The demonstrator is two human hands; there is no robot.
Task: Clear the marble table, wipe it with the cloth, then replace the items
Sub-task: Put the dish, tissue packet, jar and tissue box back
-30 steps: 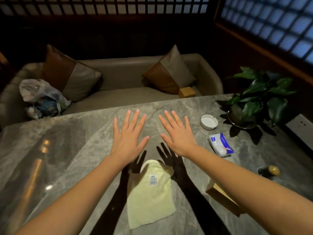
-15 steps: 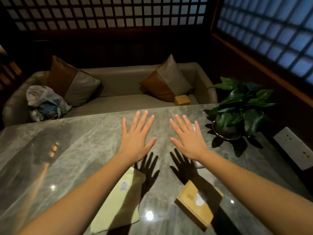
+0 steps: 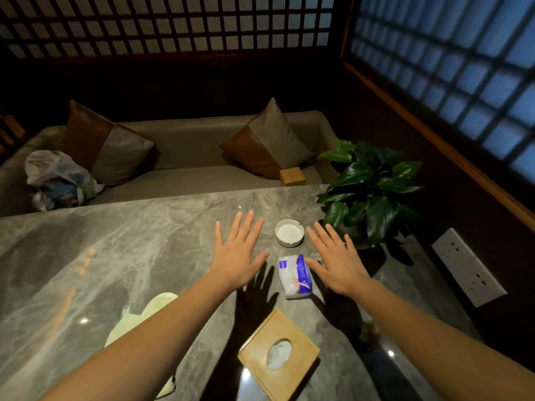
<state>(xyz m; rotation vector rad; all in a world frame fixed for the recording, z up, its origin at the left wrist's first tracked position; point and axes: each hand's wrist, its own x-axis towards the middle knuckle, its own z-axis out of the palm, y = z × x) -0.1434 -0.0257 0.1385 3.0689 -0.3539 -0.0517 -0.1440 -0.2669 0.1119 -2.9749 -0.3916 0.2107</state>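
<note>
While both hands hover flat over the marble table [image 3: 121, 250], fingers spread wide and holding nothing, the view has swung right compared with a second ago: the cloth sat centred under the hands then, now it's off at lower left and the right-side clutter is in the middle. Left hand [image 3: 236, 256] and right hand [image 3: 335, 263] kept the same open-palm pose throughout, so no grasp yet. Judging from that, clearing hasn't started; everything is still on the table. Right hand is just beside the tissue pack [image 3: 295, 277], thumb almost touching it, so that's the likely first pick. White ashtray [image 3: 289, 232] sits between the two hands' fingertips, farther back. Wooden tissue box [image 3: 279, 354] lies near the front edge, tilted diagonal, tissue showing in its oval slot. Potted plant [image 3: 373, 186] at the right edge, behind the right hand. Small dark object [image 3: 369, 331] beside the right forearm, too dim to identify. Cloth [image 3: 136, 322]: pale yellow-green, soft, lying flat, partly hidden under the left forearm, so its full shape can't be told.
</note>
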